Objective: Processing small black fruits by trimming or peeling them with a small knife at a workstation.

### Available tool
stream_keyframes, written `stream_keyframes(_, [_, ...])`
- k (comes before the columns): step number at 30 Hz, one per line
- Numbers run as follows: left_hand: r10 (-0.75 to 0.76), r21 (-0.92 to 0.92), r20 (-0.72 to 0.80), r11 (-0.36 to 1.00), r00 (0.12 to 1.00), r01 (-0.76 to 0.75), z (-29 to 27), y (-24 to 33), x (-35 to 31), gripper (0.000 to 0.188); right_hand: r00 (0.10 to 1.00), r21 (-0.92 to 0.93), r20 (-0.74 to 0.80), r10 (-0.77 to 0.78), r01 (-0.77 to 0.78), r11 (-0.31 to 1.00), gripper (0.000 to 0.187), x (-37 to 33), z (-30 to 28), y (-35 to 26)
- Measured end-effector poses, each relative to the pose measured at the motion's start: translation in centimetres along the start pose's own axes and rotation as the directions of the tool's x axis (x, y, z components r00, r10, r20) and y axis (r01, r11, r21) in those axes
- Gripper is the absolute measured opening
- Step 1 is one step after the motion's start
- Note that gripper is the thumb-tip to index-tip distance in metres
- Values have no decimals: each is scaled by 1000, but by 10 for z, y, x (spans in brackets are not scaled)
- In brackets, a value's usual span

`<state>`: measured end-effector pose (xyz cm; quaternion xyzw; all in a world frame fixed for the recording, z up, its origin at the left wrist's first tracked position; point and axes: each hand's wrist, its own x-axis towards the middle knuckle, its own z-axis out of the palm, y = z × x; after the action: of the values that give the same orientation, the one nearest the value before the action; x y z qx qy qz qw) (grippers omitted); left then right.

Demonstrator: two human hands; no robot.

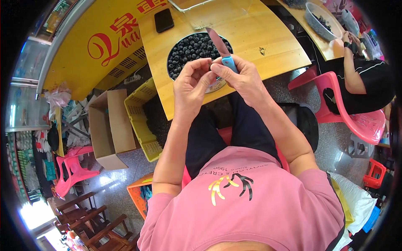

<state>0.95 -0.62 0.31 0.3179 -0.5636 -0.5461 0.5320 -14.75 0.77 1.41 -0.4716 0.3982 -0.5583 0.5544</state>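
Knife (220,46), pointing away, long axis slanting left

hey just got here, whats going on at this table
A person sits at a wooden table, both hands raised over the near edge of a bowl of dark round pieces. The right hand grips a knife by its blue handle, blade pointing away. The left hand meets it with curled fingers; whatever is between them is too small to make out. A phone lies beyond the bowl, toward the left.
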Motion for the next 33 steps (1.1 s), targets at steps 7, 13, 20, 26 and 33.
stream_keyframes(7, [-68, -35, -4, 997, 998, 68, -4, 5, -5, 23, 994, 50, 47, 96, -98, 994, 20, -2, -1, -6])
stream_keyframes(13, [-138, -69, -21, 988, 990, 136, -7, 4, -7, 20, 999, 18, 41, 21, -22, 1000, 21, -4, 1, -6])
stream_keyframes(20, [-144, -64, -37, 988, 989, 141, -7, 2, -10, 18, 977, -402, 11, -212, 198, 894, 23, -7, -6, 0])
stream_keyframes(26, [-94, -123, -9, 988, 996, 92, -7, 1, -9, 18, 853, -725, 220, -474, 468, 505, 19, -16, -14, -3])
stream_keyframes(33, [-23, -154, 24, 988, 999, 26, -1, -1, -7, 17, 787, -765, 272, -555, 526, 371, 22, -13, -19, 2])
